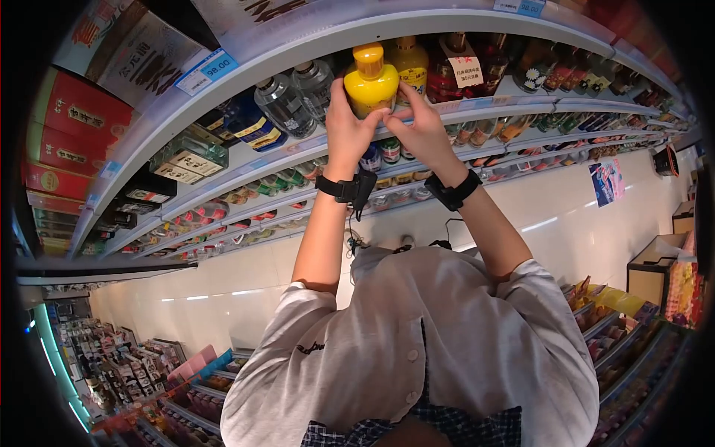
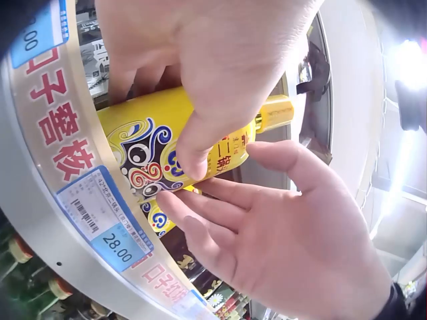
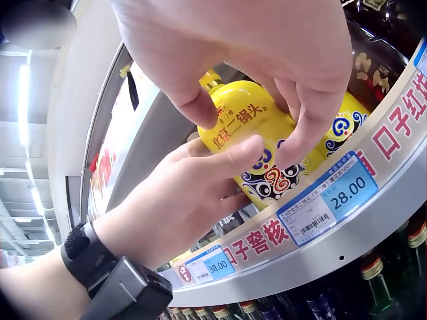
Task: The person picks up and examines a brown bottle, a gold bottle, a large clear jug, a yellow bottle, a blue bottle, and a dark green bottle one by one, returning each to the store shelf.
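Observation:
A yellow liquor bottle (image 1: 370, 88) with a yellow cap is at the front edge of a shelf, its patterned label (image 3: 263, 170) facing out. My left hand (image 1: 346, 134) grips it from the left side, the thumb across the label and the fingers behind it. On the opposite side, my right hand (image 1: 428, 138) holds it with thumb and bent fingers around its edge, as the right wrist view shows. Both thumbs come close together in front of the bottle. A second yellow bottle (image 1: 408, 63) of the same look stands just behind and to the right.
Clear glass bottles (image 1: 287, 104) stand left of the hands, dark red ones (image 1: 473, 71) to the right. Price tags (image 3: 330, 197) line the shelf lip, one reading 28.00. Another shelf edge (image 1: 313, 37) runs above, and lower shelves with many bottles (image 1: 275, 182) lie below.

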`<state>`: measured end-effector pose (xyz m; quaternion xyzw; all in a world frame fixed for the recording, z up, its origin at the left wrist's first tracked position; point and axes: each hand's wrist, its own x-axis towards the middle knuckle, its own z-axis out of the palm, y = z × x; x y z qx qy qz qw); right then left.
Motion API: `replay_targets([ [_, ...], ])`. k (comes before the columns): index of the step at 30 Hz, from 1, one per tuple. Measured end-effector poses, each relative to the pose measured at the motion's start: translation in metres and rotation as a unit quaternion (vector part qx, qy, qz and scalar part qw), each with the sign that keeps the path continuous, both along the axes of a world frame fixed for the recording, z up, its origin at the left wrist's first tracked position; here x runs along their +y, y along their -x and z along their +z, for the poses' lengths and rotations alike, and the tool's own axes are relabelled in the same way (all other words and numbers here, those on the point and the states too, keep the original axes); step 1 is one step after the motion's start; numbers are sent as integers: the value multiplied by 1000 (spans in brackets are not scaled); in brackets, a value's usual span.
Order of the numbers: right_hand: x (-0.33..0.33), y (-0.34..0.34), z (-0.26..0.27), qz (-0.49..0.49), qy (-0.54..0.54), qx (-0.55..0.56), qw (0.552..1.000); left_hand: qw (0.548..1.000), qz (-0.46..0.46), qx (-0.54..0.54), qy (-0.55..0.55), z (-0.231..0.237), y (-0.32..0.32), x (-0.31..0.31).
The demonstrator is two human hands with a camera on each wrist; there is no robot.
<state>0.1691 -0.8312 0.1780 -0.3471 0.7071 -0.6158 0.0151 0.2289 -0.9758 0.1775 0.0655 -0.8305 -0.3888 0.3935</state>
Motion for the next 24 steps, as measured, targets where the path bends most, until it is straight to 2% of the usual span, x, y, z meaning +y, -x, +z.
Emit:
replay_targets([
  [4, -3, -1, -4, 1, 12, -3, 1000, 998, -21, -12, -63, -3, 5, -4],
  [9, -2, -2, -14, -4, 20, -49, 999, 998, -24, -39, -45, -8, 8, -5],
  [11, 1, -4, -13, 15, 19, -122, 992, 998, -11, -50, -28, -8, 7, -4],
  [15, -2, -2, -25, -7, -3, -106, 994, 998, -11, -49, -27, -6, 7, -5],
  [18, -1, -2, -23, 26, -19, -106, 994, 997, -9, -76, -8, 5, 6, -3],
  [20, 0, -4, -20, 34, -30, -132, 990, 981, 61, -176, 50, 16, 2, 1],
  [21, -1, -4, -23, 35, -32, -124, 991, 982, 62, -169, 47, 21, 1, 3],
  [23, -5, -3, -34, -6, 3, -82, 997, 961, 100, -244, 78, 30, -2, 5],
  [24, -5, -2, -36, -1, 0, -73, 997, 963, 105, -237, 74, 30, -4, 6],
])
